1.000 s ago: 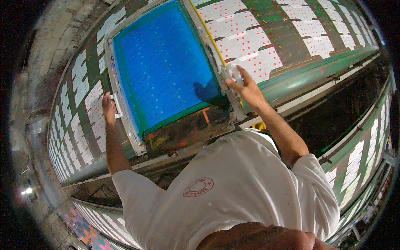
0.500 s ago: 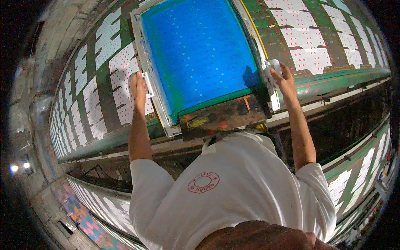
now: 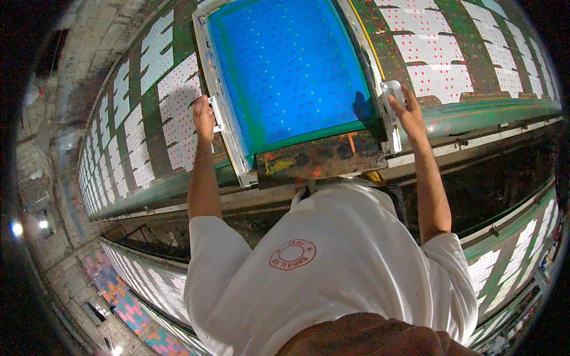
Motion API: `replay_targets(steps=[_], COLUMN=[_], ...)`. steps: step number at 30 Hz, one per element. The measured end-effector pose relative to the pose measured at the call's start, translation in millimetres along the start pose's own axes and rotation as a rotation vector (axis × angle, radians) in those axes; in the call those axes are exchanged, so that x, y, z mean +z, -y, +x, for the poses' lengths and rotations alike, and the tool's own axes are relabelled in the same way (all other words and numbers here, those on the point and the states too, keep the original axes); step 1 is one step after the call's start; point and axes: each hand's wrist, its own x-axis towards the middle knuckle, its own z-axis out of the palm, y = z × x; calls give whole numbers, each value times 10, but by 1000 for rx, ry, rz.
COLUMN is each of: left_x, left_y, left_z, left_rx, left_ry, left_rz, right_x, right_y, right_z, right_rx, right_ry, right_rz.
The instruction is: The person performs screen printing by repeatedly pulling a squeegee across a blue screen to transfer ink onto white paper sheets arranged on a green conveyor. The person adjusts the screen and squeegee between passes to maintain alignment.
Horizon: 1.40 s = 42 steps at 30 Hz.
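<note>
A screen-printing frame [image 3: 238, 160] with a bright blue mesh [image 3: 285, 71] lies in front of me on the long printing table. Fine dots run over the mesh, and green borders edge it. At the frame's left side my left hand [image 3: 203, 120] is closed round a white handle [image 3: 217, 114]. My right hand [image 3: 409, 114] grips the matching white handle [image 3: 392, 91] on the right side, its thumb and fingers curled over it. A dark, paint-stained board [image 3: 320, 159] spans the near end of the frame, close to my shirt.
White cut pieces with red dots [image 3: 440, 80] lie in rows right of the frame, and more dotted pieces [image 3: 178, 115] fill the left side. A rail [image 3: 475, 142] follows the table's near edge. Behind me stands another table [image 3: 142, 276] with white pieces.
Both hands keep hold of the handles. The frame and hands sit slightly higher and further right in the picture, while the view itself has shifted a little.
</note>
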Motion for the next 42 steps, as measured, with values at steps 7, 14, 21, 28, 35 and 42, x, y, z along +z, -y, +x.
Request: replay_targets(steps=[7, 14, 21, 28, 35, 42], left_x=[53, 34, 15, 36, 46, 8], left_y=[48, 450, 656, 674, 614, 468], left_z=[5, 366, 420, 422, 354, 244], left_rx=[8, 83, 84, 28, -20, 9], left_ry=[37, -46, -34, 1, 28, 32], left_rz=[-11, 235, 164, 129, 141, 204], right_x=[7, 305, 1093, 1291, 1529, 1795], right_y=[-161, 138, 236, 168, 221, 148], right_z=[102, -454, -1324, -1434, -1238, -1225], right_rx=[-10, -700, -907, -990, -829, -910], right_ry=[-31, -64, 818, 630, 503, 255], right_rz=[-28, -798, -1136, -1408, -1329, -1321])
